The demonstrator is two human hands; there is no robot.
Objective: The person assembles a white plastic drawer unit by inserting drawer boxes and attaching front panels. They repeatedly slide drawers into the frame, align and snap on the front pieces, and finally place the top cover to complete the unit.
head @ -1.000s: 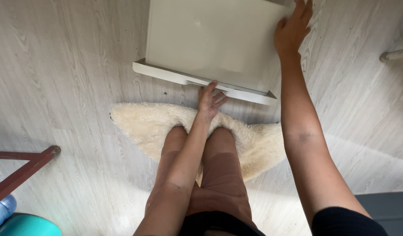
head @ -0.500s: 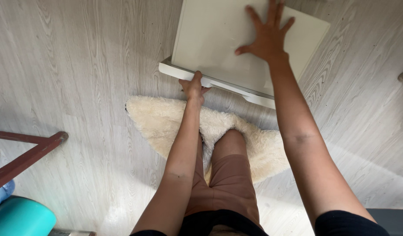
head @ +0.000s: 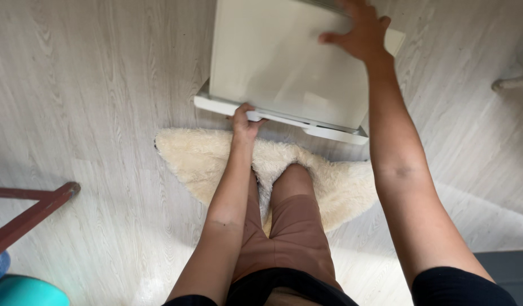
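A white cabinet [head: 284,62] stands on the pale wood floor straight ahead of me, seen from above. A shallow white drawer [head: 216,105] juts out at its base. My left hand [head: 245,122] grips the front edge of that drawer, fingers curled over it. My right hand [head: 360,34] lies flat on the cabinet's top near its far right corner, fingers spread. My legs in brown shorts [head: 289,238] rest on a cream fluffy rug [head: 187,156] in front of the cabinet.
A dark red wooden bar [head: 32,212] slants in at the left edge, with a teal rounded object [head: 23,290] at the bottom left corner. A pale pipe-like leg [head: 511,84] shows at the right edge. A dark grey panel [head: 508,271] sits at the bottom right.
My left hand has closed on the drawer's front edge. My right hand moved from the cabinet's right side onto its top. The view shifted, so the cabinet sits more to the right.
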